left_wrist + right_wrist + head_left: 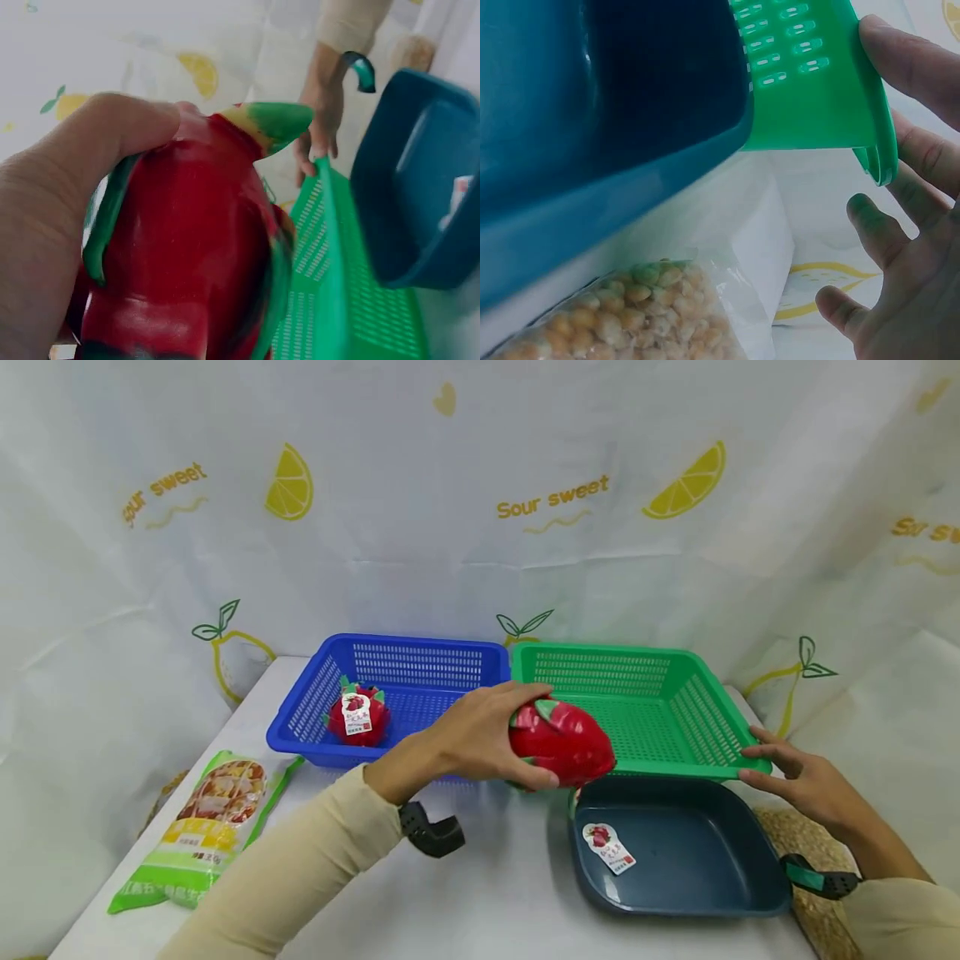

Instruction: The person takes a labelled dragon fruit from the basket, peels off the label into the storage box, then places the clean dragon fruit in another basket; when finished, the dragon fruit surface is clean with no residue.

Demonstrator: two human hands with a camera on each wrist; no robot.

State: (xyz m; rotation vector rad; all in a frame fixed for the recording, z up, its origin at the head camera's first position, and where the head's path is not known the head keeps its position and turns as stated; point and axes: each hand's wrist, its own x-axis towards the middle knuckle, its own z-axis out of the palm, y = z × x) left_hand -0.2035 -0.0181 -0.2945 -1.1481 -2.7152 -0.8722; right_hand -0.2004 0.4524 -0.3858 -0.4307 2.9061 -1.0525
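Observation:
My left hand (pixel 487 735) grips a red dragon fruit with green leaf tips (pixel 562 743), held up in front of the gap between the two baskets; in the left wrist view the fruit (pixel 187 240) fills much of the picture. At the green basket's right front corner (pixel 750 767), my right hand (pixel 813 781) has its fingers spread at the rim. The right wrist view shows the thumb and a finger at the green rim (pixel 877 97), the other fingers apart. Another dragon fruit (pixel 360 717) with a label sits in the blue basket (pixel 420 647).
A dark blue tub (pixel 690 852) with a fruit label (pixel 609 847) inside stands before the green basket. A bag of kernels (pixel 645 315) lies beside the tub, partly under my right arm. On the left is a green and yellow food packet (pixel 206 827). A printed cloth hangs behind.

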